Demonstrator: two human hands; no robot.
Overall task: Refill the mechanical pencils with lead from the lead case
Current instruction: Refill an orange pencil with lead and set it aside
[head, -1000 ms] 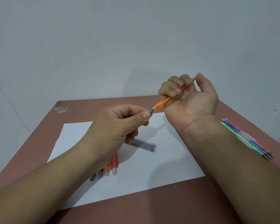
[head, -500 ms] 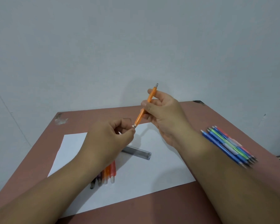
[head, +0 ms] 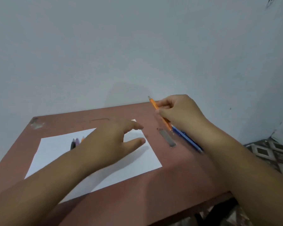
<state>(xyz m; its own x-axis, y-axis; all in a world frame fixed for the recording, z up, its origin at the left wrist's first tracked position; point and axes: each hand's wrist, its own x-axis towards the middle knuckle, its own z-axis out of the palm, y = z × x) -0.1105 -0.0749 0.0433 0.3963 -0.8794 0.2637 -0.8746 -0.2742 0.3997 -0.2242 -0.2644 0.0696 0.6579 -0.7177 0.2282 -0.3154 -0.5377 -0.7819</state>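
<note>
The lead case (head: pixel 167 138) is lying on the bare table (head: pixel 153 185) just right of the paper (head: pixel 55 152), its contents too blurred to tell. The right hand (head: pixel 178 111) is pinching an orange pencil (head: pixel 160 114) above it, beside blue pencils (head: pixel 186 139). The left hand (head: pixel 111 142) is hovering, fingers loosely spread and holding nothing, hiding most of the pencils on the paper (head: pixel 75 142).

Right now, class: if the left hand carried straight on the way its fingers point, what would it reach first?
Probably the lead case on the table; the left hand points right towards it across the paper, though height above the table is unclear.
</note>
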